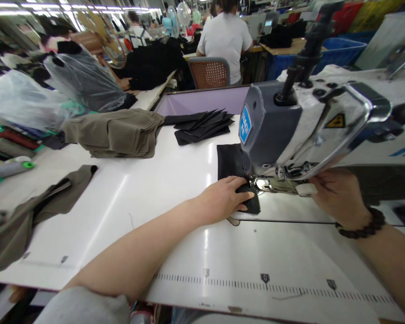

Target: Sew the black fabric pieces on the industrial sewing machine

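My left hand [224,200] lies with its fingers spread on a black fabric piece [252,204], pressing it against the white table beside the needle area. The piece continues behind the hand, up to the sewing machine head [270,121], which hides part of it. A small light shines at the presser foot [256,183]. On the other side of the needle, my right hand [340,198] has its fingers curled in beside a white machine part [306,189]. Its fingertips are partly hidden, and what they grip cannot be made out. A dark beaded bracelet [364,225] circles that wrist.
A stack of olive-brown fabric pieces [117,132] and a fanned pile of black pieces [204,126] lie behind. Olive fabric [63,193] drapes at left, near thread cones [11,166]. Olive pieces [384,182] lie beyond my right hand. A person [224,40] sits ahead.
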